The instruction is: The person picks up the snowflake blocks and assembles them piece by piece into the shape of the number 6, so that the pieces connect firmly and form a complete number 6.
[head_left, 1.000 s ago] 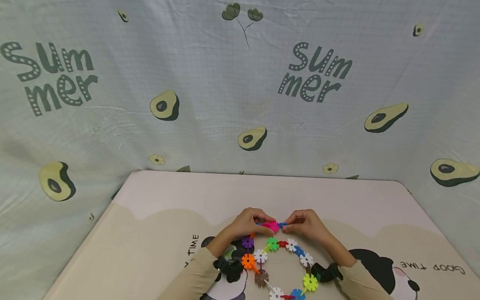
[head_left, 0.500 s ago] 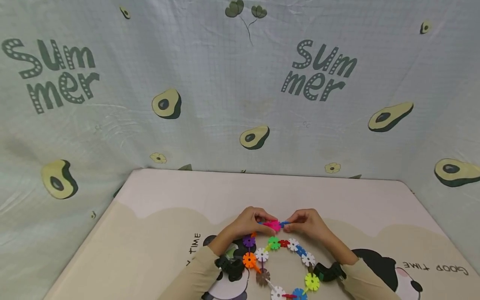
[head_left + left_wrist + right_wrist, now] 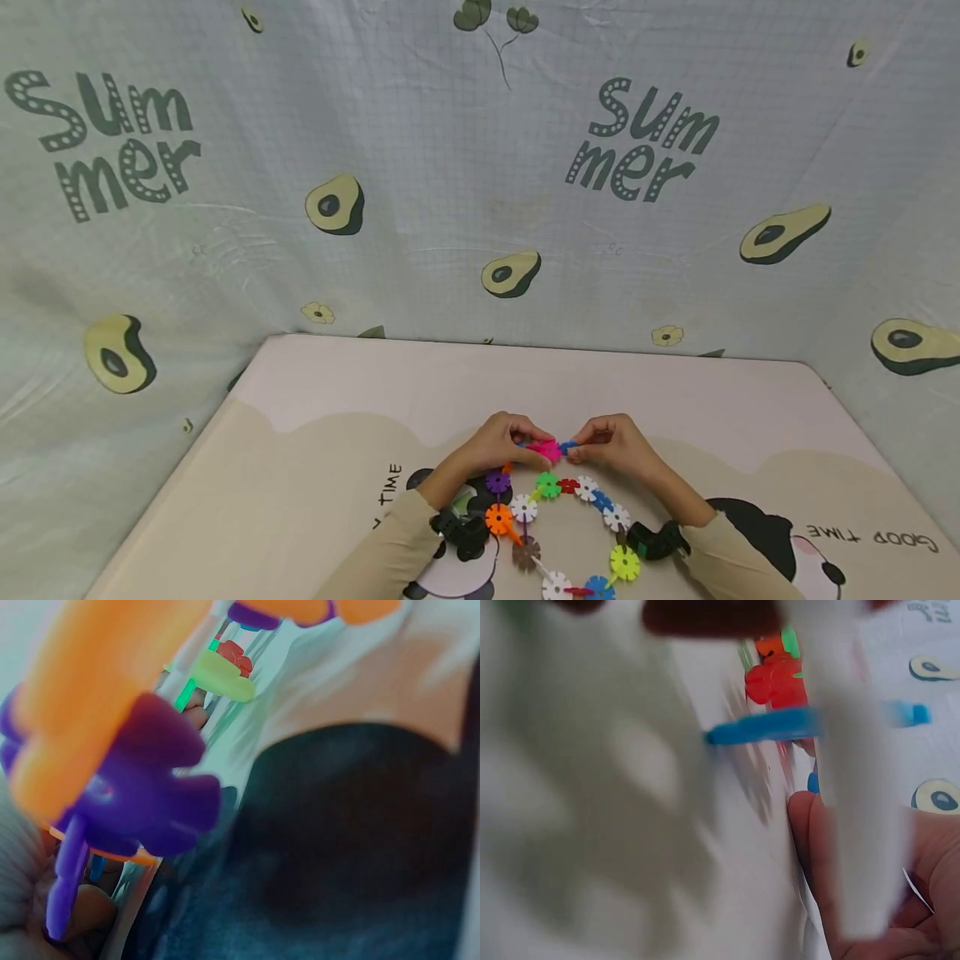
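In the head view my left hand (image 3: 498,443) pinches a pink snowflake disc (image 3: 550,451) between thumb and fingers. My right hand (image 3: 618,447) holds a blue snowflake disc (image 3: 568,447) by its outer edge, and the blue and pink discs meet. From the left hand a chain of linked discs runs down through a purple disc (image 3: 498,481) and an orange disc (image 3: 498,519). Close to the left wrist camera hang a purple disc (image 3: 150,799) and a blurred orange disc (image 3: 97,690). A blurred white disc (image 3: 862,787) partly covers the right hand in the right wrist view.
Joined discs form a ring on the table, among them a green disc (image 3: 548,485), a yellow-green disc (image 3: 624,563) and a brown disc (image 3: 527,552). The table mat (image 3: 420,375) has panda prints. A printed cloth (image 3: 420,208) hangs behind.
The head view has shifted slightly. Both hands keep their hold on the pink and blue discs, with hardly any movement between them.
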Tool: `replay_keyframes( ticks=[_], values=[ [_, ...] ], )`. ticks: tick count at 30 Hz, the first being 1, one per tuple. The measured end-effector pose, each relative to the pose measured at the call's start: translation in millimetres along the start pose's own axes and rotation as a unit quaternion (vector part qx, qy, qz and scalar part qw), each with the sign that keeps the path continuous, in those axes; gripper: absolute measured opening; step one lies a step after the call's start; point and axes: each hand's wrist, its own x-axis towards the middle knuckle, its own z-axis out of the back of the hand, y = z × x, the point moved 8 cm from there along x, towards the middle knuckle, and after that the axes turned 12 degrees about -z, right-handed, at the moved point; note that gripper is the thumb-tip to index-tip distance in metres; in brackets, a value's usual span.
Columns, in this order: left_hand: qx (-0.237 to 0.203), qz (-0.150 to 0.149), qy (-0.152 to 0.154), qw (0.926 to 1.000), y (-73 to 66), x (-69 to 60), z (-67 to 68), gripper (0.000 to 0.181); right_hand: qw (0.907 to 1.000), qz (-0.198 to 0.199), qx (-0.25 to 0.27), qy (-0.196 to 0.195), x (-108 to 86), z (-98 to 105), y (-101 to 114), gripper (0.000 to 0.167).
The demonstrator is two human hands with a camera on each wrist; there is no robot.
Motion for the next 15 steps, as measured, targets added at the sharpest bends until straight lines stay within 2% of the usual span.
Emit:
replay_keyframes(
  ticks=[5,11,15],
  values=[
    [-0.004,0.003,-0.002,1.0,1.3,0.2,-0.9,0.033,1.0,-0.001,0.002,0.005,0.3,-0.2,-0.7,0.01],
    [-0.01,0.009,-0.014,0.9998,2.6,-0.2,0.4,0.032,0.9999,-0.002,0.002,-0.015,0.1,0.5,-1.5,0.011],
    [-0.016,0.008,-0.011,0.9998,1.0,-1.0,0.9,0.033,0.9996,-0.002,0.012,-0.025,-0.3,-0.9,-3.6,0.01]
  ],
)
